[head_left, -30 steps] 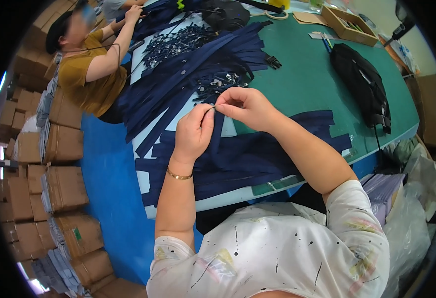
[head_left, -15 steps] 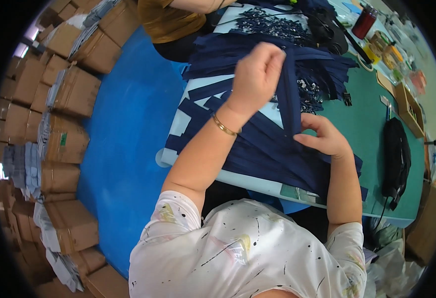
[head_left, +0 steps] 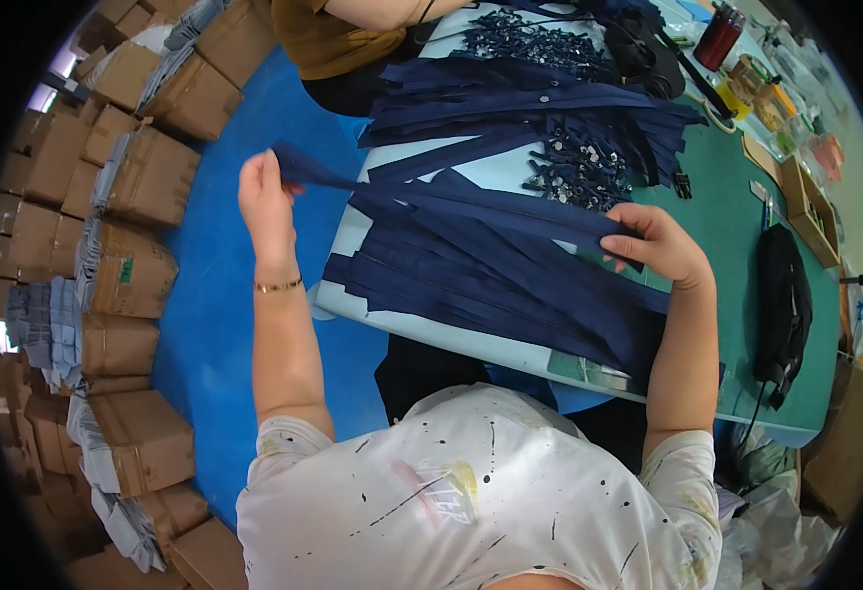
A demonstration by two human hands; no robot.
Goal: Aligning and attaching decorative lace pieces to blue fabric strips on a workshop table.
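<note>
A long navy fabric strip (head_left: 490, 202) is stretched sideways over the table between my two hands. My left hand (head_left: 266, 202) pinches its left end, out past the table's left edge above the blue floor. The right end is pinched between the thumb and fingers of my right hand (head_left: 660, 244). Beneath it lies a layered pile of similar navy strips (head_left: 451, 275). Farther back is another bundle of navy strips (head_left: 471, 98), with a small shiny fastener on one. Small navy pieces with shiny metal bits (head_left: 584, 175) are heaped just beyond the held strip.
Another person's arm (head_left: 382, 10) is at the far left of the table. A second heap of shiny pieces (head_left: 530, 44) lies at the back. On the green tabletop (head_left: 717, 295) are a black pouch (head_left: 783, 305), a wooden box (head_left: 810, 216) and a red bottle (head_left: 719, 37). Cardboard boxes (head_left: 137, 344) line the left.
My left hand has swung left and nearer from over the table's middle, drawing the strip out sideways. My right hand has shifted slightly, keeping its end.
</note>
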